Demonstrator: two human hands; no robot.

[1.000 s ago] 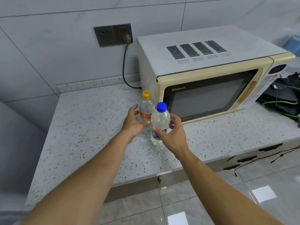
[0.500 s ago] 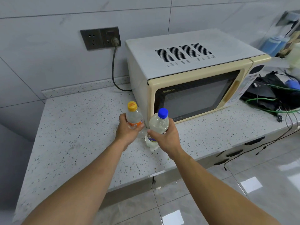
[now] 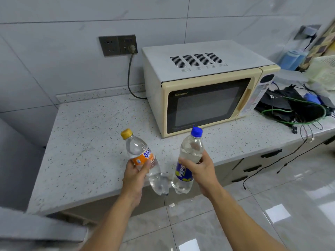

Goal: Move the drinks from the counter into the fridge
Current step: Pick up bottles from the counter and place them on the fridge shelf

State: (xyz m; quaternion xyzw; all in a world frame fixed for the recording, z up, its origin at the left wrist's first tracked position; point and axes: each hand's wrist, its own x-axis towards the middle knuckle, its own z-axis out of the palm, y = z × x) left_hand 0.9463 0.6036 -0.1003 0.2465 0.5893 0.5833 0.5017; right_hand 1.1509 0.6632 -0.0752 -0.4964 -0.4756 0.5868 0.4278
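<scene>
My left hand grips a clear bottle with an orange cap and orange label, tilted with its cap to the left. A clear bottle with a blue cap and blue label is held by my right hand, leaning slightly right. Both bottles hang in the air above the front edge of the speckled counter, their bases close together. A grey surface shows at the lower left; I cannot tell whether it is the fridge.
A cream microwave stands on the counter behind the bottles, plugged into a wall socket. Black gear and green cables lie to its right. Drawer fronts and a glossy tiled floor are below.
Both hands have closed on the bottles, lifted them off the counter and drawn them back toward me past the counter's front edge. The view has pulled back.
</scene>
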